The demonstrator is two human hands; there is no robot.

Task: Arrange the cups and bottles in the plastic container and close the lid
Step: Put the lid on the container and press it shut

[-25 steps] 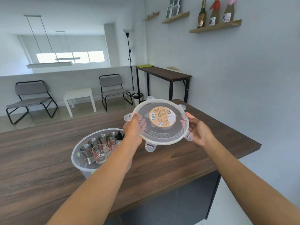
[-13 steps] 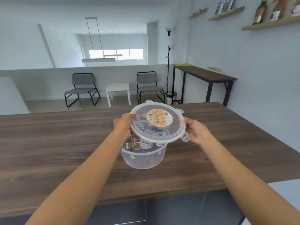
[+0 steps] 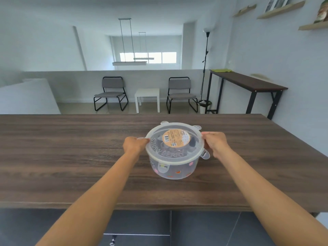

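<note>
— So which step is in hand?

— The closing one, I'd say. The plastic container (image 3: 174, 168) stands on the bench (image 3: 71, 148), near the middle and a little toward the far edge, and the lid (image 3: 174, 145) lies across its mouth. The left hand (image 3: 134, 145) has its fingers (image 3: 142, 139) clamped on the lid's left rim, beside a small tab; the right hand (image 3: 215, 142) has its fingers (image 3: 206, 134) closed on the right rim.

— Are the cups and bottles inside?

— Dim shapes show through the lid and wall, but I cannot tell them apart. Nothing loose lies on the bench, so I judge the packing done.

— Is the lid fastened?

— Not fully, I think. The front clip (image 3: 163, 166) hangs down against the wall and looks latched. The front-right clip (image 3: 205, 154) sticks outward, and the two at the far rim seem raised as well. Whether the rim is seated all round, I cannot tell.

— And the next move?

— Pressing the rim down evenly, then folding each raised clip down until it catches. One hand would need to steady the container, since it is light and could slide on the smooth wood.

— Anything in the way?

— No. Beyond the bench stand two grey chairs (image 3: 111, 93), a small white table (image 3: 147, 98), a floor lamp (image 3: 205, 64) and a dark side table (image 3: 248, 82), all well apart from the work.
</note>
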